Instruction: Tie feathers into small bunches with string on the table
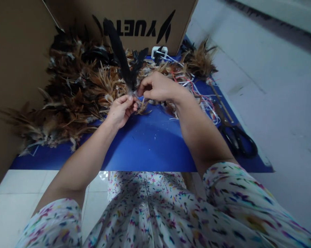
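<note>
My left hand (123,109) is closed in a pinch at the fluffy base of a small bunch of black feathers (117,48), which stands up from my fingertips. Close beside it, my right hand (157,86) has its thumb and forefinger bent together near the same base. What lies between those fingers is too small to make out. A few brown feathers (144,109) hang just under my fingertips. Behind both hands spreads a thick pile of brown and black feathers (80,93).
Black-handled scissors (239,141) lie at the right of the blue table (150,144). Red and white strings (204,100) tangle near a thin stick (224,103). Another feather bunch (200,62) and a white plastic piece (159,52) sit farther back. Cardboard boxes (75,17) border the back and left.
</note>
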`<state>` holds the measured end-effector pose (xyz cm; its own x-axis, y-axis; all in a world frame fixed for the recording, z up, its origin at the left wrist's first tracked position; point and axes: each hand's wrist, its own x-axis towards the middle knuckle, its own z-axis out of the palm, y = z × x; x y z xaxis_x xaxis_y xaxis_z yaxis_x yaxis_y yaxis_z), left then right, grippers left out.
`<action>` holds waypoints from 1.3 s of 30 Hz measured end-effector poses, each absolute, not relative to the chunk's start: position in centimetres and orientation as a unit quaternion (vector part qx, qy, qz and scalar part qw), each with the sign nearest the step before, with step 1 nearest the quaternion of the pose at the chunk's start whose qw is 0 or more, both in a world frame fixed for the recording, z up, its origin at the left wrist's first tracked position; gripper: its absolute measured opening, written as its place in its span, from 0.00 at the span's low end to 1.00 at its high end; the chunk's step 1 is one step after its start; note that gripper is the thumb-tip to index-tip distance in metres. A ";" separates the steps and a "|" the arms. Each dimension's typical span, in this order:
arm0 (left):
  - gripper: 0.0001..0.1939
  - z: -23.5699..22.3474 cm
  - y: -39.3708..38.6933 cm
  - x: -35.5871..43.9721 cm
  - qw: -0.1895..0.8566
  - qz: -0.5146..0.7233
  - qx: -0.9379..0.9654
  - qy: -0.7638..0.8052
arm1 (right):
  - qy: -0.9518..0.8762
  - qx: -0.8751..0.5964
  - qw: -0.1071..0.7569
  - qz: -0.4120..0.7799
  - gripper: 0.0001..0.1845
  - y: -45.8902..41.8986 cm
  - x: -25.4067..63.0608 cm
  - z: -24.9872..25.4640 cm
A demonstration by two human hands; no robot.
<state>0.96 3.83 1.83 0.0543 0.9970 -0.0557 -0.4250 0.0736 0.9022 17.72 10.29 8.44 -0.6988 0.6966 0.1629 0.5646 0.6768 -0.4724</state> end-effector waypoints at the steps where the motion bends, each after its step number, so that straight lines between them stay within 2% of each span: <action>1: 0.15 1.9 3.8 1.0 0.623 0.570 0.373 0.384 | -0.902 -0.355 0.157 0.191 0.11 10.1 17.7 8.6; 5: 0.13 1.8 3.9 0.9 0.620 0.570 0.368 0.394 | -0.907 -0.354 0.131 0.184 0.12 9.4 17.4 8.9; 13: 0.13 1.7 4.1 1.0 0.610 0.578 0.354 0.411 | -0.904 -0.337 0.159 0.211 0.09 10.1 17.4 8.1; 23: 0.13 1.5 4.3 0.9 0.610 0.590 0.350 0.395 | -0.850 -0.351 0.183 0.348 0.02 10.6 17.3 7.3; 31: 0.13 1.4 4.4 0.8 0.615 0.596 0.338 0.391 | -0.834 -0.356 0.210 0.366 0.03 10.3 17.7 7.9; 39: 0.16 1.6 4.4 0.7 0.619 0.596 0.340 0.382 | -0.782 -0.344 0.266 0.446 0.08 10.5 18.1 7.9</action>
<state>0.70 4.39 1.61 -0.0036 0.9977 -0.0674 -0.4781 0.0575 0.8764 18.10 10.47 7.91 -0.6221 0.7753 0.1094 0.3002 0.3652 -0.8812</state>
